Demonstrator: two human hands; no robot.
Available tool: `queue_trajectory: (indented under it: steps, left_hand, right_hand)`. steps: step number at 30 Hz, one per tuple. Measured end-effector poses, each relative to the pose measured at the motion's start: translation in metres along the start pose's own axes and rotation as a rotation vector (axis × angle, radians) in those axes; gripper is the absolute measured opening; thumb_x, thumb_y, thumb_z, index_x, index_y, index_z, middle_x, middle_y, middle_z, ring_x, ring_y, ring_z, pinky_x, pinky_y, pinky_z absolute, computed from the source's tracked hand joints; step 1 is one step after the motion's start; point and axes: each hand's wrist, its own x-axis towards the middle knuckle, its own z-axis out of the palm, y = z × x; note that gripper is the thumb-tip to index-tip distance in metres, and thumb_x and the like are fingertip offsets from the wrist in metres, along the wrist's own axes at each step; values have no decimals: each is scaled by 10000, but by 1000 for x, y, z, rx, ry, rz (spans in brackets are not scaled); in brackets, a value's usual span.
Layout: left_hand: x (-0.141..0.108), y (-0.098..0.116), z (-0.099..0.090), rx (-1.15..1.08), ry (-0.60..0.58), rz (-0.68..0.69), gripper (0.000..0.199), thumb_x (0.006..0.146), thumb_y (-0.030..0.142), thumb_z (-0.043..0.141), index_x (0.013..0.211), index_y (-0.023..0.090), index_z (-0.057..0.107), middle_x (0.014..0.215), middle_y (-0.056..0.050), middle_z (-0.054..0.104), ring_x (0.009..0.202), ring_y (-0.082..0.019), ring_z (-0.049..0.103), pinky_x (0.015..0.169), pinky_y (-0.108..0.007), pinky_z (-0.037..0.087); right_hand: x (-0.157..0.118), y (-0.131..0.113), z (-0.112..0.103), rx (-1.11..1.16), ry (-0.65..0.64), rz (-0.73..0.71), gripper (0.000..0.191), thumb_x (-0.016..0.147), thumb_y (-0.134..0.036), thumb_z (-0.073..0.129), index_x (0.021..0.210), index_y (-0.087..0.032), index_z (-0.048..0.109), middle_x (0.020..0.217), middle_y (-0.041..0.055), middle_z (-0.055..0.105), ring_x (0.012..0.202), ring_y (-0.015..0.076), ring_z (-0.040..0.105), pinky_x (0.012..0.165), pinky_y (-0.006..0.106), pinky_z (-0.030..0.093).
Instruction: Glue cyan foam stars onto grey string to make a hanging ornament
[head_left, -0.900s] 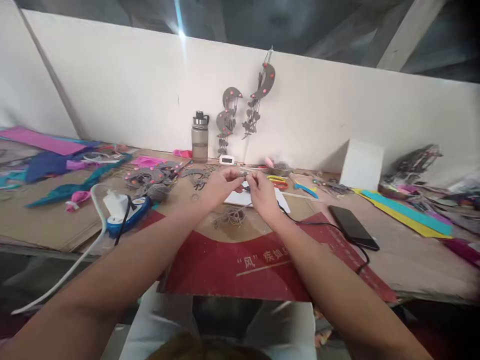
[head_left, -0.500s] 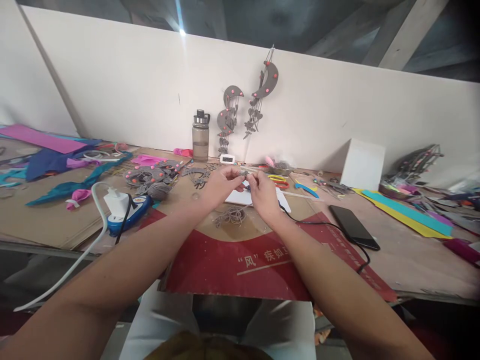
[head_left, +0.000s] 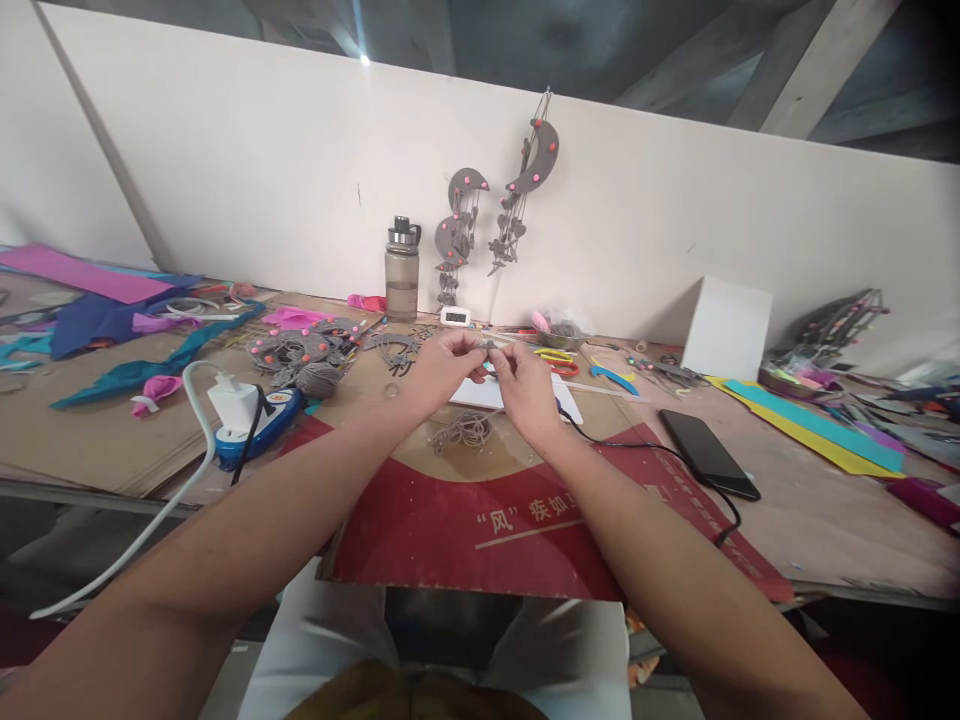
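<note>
Close together over a white board (head_left: pixel 478 393), my left hand (head_left: pixel 448 366) and my right hand (head_left: pixel 523 384) pinch a small grey piece (head_left: pixel 490 347) between their fingertips. Its exact shape is too small to tell. Below the hands a loose bundle of grey cord (head_left: pixel 465 430) lies on the red and brown cardboard (head_left: pixel 480 520). Orange-handled scissors (head_left: pixel 564 368) and a yellow-handled pair (head_left: pixel 553 354) lie just beyond my right hand.
A water bottle (head_left: pixel 402 272) stands by the white wall, near hanging grey moon ornaments (head_left: pixel 538 158). A blue power strip (head_left: pixel 259 430) with cables is at left, a phone (head_left: pixel 707 453) at right. Grey felt pieces with pink dots (head_left: pixel 307 347) lie left of the hands.
The hands stay together at nearly the same spot, with only a slight shift of the fingers around the small grey piece.
</note>
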Motion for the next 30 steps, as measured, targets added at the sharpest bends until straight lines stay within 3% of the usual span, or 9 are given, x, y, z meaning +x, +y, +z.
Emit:
queue_trajectory:
  steps: [8, 14, 19, 23, 30]
  left_hand:
    - [1, -2, 0, -97, -24, -4, 40, 721, 189, 602, 712, 149, 600, 592, 14, 576, 526, -88, 550, 548, -228, 483]
    - [2, -3, 0, -191, -78, -62, 134, 714, 251, 662, 762, 134, 618, 687, -11, 598, 597, -97, 567, 590, -256, 507]
    - [3, 0, -2, -151, -193, -127, 134, 710, 223, 651, 806, 133, 627, 731, -18, 614, 653, -110, 591, 653, -274, 507]
    - [5, 6, -7, -59, -194, -171, 89, 701, 209, 632, 738, 129, 645, 667, -23, 612, 611, -101, 560, 603, -239, 461]
    - [4, 17, -12, 112, -177, -189, 99, 690, 235, 638, 734, 147, 650, 569, 4, 584, 506, -85, 505, 500, -209, 390]
  right_hand:
    - [0, -2, 1, 3, 31, 31, 195, 850, -322, 495, 692, -213, 462, 614, -22, 492, 578, 140, 427, 587, 275, 307]
    - [2, 2, 1, 105, 25, 70, 121, 826, -319, 500, 861, -206, 524, 585, -56, 430, 559, 130, 408, 565, 259, 303]
    - [11, 14, -6, 203, -40, 121, 175, 799, -359, 501, 734, -199, 527, 573, -49, 414, 545, 114, 363, 525, 250, 282]
    - [17, 20, -15, 193, -162, 65, 163, 790, -352, 510, 747, -196, 525, 576, -49, 425, 538, 108, 358, 511, 242, 278]
    - [14, 10, -20, -37, -180, -76, 104, 786, -281, 517, 740, -192, 547, 612, -31, 478, 570, 117, 388, 567, 248, 295]
